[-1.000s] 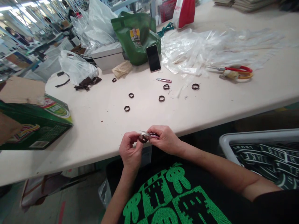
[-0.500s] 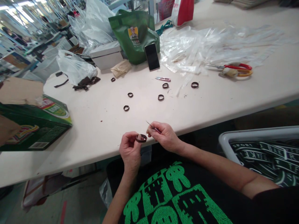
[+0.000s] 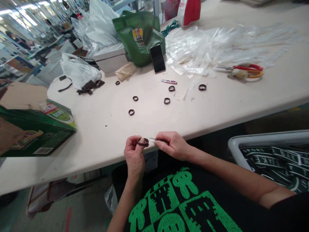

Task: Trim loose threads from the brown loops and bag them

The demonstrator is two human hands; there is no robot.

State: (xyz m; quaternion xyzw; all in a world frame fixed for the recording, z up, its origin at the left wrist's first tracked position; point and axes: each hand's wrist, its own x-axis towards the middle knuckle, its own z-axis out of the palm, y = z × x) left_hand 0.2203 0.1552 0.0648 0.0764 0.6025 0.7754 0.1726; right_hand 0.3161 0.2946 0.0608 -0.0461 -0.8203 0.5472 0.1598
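My left hand (image 3: 134, 153) pinches a small dark brown band loop (image 3: 143, 141) at the near edge of the cream table (image 3: 96, 129). My right hand (image 3: 172, 145) is closed on small thread snips (image 3: 154, 140), whose metal tips point left and almost touch the loop. Both hands hover just over the table's front edge, close together.
Several more dark loops (image 3: 167, 101) lie mid-table, with pink snips (image 3: 169, 82), a phone (image 3: 157, 58), a green bag (image 3: 140, 35), red-handled scissors (image 3: 246, 70), clear plastic bags (image 3: 217, 48) and a green carton (image 3: 36, 129) at left. A grey bin (image 3: 265, 141) of printed bands stands at my right.
My hands parted half a second ago, the snips tilted up. Now the snips have come back level against the loop, which my left hand has turned flatter.
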